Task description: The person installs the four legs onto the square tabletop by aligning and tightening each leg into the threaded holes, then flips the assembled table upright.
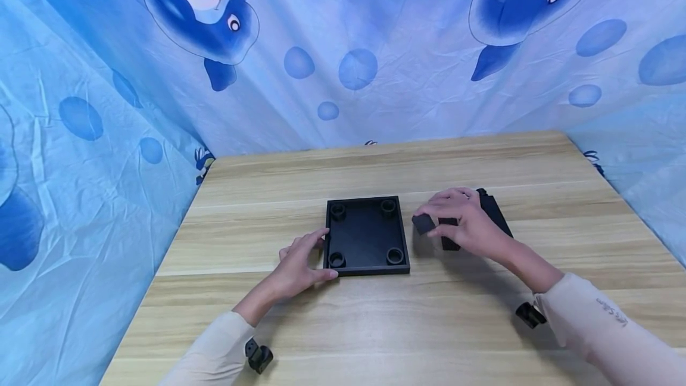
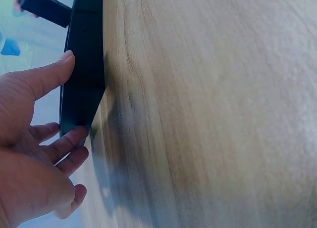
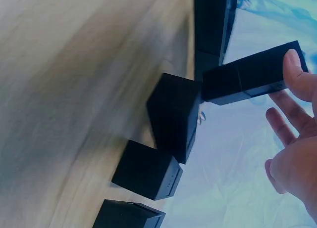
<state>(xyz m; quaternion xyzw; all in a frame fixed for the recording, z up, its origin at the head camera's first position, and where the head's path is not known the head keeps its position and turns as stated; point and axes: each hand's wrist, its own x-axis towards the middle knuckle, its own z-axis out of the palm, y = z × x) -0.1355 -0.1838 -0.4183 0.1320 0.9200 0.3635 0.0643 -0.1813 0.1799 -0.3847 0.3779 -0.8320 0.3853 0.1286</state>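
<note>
A square black tray (image 1: 366, 234) with a raised rim lies on the table, with a round ring in each corner. My left hand (image 1: 300, 264) touches its near left corner: the thumb (image 2: 54, 74) lies against one side and the fingers against the adjoining one. To the right of the tray, my right hand (image 1: 463, 222) pinches a long black block (image 3: 247, 77) by one end, thumb on one face and fingers behind. The block is raised and tilted; in the head view mostly its dark end face shows. Its far end appears close to the tray in the right wrist view.
More black blocks stand or lie by my right hand: one upright (image 3: 173, 114), one beside it (image 3: 148, 171), another at the lower edge (image 3: 126, 215). The wood-grain table (image 1: 375, 326) meets a blue dolphin-print curtain (image 1: 332, 28) at the back and sides.
</note>
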